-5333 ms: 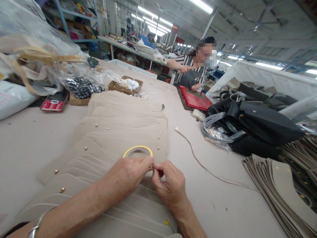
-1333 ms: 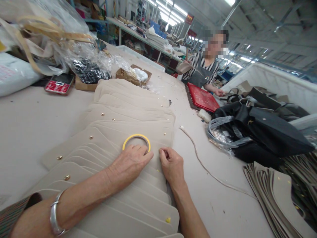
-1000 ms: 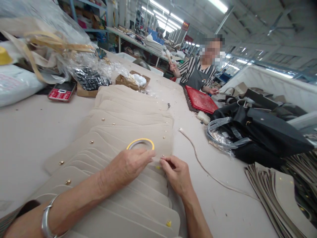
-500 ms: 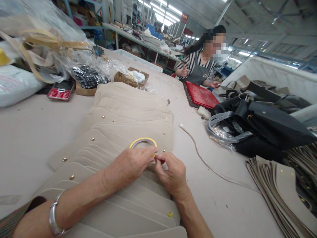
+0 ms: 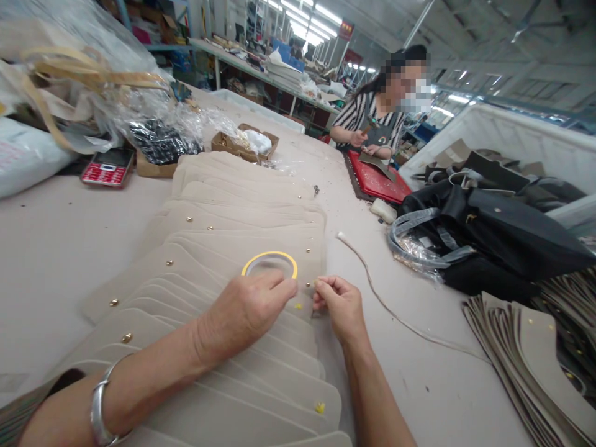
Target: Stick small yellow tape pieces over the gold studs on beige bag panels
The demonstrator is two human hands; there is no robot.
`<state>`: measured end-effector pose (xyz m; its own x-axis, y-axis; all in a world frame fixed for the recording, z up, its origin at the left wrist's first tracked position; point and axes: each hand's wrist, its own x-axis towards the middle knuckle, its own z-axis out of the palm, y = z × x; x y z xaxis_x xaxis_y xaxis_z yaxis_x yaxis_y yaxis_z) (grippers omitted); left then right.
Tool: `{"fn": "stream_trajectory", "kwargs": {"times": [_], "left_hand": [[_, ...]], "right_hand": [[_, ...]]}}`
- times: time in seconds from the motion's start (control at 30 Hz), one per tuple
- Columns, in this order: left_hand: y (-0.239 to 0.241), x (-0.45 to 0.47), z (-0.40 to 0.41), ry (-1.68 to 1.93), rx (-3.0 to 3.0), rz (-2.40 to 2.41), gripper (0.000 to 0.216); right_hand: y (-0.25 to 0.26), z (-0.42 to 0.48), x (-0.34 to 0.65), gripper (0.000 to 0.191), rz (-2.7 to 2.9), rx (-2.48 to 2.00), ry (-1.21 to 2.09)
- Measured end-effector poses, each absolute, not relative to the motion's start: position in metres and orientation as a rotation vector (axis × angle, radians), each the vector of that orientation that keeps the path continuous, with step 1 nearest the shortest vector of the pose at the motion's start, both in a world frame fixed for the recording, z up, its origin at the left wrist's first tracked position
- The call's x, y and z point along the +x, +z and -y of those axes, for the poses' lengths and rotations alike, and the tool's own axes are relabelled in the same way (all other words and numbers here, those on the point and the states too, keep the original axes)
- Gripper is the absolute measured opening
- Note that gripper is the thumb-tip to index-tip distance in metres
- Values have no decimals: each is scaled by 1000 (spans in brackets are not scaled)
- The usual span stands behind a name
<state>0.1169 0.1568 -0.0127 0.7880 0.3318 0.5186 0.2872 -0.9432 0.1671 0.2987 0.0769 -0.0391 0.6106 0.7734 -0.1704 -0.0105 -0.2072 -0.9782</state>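
Observation:
My left hand is closed round the near side of a roll of yellow tape, whose ring stands up above the fingers. Just right of it, my right hand is pinched shut at the edge of the beige pieces, with a speck of yellow tape showing at its fingertips. Beneath both hands, flat beige leather-like panels lie overlapped in a long fanned row, with small gold metal studs on them. One bit of yellow tape sits between my hands, and another yellow bit is on a nearer panel.
Black bags and a stack of brown panels are on the right. A cord crosses the table. At the back are a calculator, an open carton, and a co-worker at a red board.
My hands have drawn apart: the right moved right, away from the tape roll, while the left kept the roll. The co-worker's hands have come together over a dark piece on the red board.

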Motion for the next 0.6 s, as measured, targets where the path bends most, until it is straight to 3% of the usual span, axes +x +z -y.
{"fn": "stream_trajectory", "kwargs": {"times": [0.2,0.6], "left_hand": [[-27,118,-170,408,3068,-657,6],[-29,119,-169,308,3074,-701,13]], "right_hand": [[-51,-73,312,28,875,-1783,813],[-46,-82,302,16,1214,-2025,454]]}}
